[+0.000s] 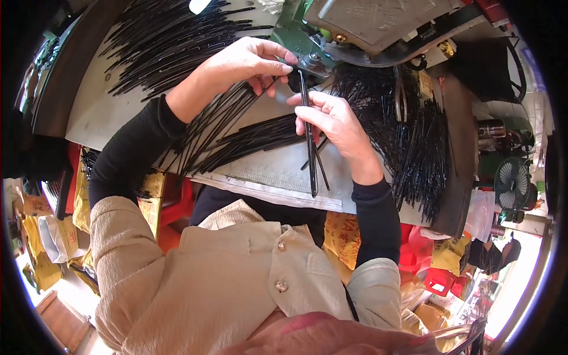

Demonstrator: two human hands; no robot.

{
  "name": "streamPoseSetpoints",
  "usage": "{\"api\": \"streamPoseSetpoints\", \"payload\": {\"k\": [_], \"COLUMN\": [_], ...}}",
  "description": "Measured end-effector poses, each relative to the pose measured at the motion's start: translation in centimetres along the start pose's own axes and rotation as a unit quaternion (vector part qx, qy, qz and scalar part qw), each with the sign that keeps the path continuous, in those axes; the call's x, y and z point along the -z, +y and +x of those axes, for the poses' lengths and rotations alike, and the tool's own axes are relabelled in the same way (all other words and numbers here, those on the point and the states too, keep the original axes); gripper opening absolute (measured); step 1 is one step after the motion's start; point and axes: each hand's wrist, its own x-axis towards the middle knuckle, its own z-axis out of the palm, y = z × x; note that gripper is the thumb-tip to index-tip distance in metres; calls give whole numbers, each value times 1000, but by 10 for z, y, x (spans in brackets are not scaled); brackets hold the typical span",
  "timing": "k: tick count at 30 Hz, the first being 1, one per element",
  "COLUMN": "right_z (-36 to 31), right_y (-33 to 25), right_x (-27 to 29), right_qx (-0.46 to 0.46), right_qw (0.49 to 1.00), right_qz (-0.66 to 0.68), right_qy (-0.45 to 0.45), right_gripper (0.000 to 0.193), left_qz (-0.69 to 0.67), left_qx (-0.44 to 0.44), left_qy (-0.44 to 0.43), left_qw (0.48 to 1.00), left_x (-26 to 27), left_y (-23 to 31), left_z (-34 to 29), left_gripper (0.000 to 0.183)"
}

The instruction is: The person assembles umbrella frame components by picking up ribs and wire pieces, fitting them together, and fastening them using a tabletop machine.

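My right hand (334, 121) is closed around a few thin, glossy black strips (310, 160). They hang nearly upright from its fingers, their lower ends over the table's front edge. My left hand (251, 62) pinches thumb and forefinger together close to the top of these strips, beside a small metal part of the green machine (296, 35). What sits in that pinch is small and dark, and I cannot make it out. Under my left wrist, more long black strips (219, 115) lie slantwise across the pale tabletop (260, 168).
A big pile of black strips (177, 38) covers the table's far left. Another tangled heap (420, 160) lies to the right. The machine's grey housing (378, 23) overhangs the far side. A small fan (512, 182) stands at far right; yellow bags (342, 234) sit below the table edge.
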Motion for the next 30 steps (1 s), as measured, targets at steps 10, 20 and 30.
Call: {"api": "streamPoseSetpoints", "payload": {"k": [10, 20, 30], "right_z": [2, 3, 14], "right_y": [0, -1, 4], "right_x": [3, 0, -1], "right_qx": [13, 22, 60], "right_qw": [1000, 999, 989], "right_qz": [1, 30, 114], "right_qy": [15, 27, 75], "right_gripper": [31, 31, 21], "left_qz": [-21, -73, -22], "left_qx": [0, -15, -60], "left_qy": [5, 9, 36], "left_qw": [1000, 997, 997], "left_x": [-11, -10, -16], "left_y": [2, 0, 6], "left_z": [3, 7, 17], "left_gripper": [31, 33, 31]}}
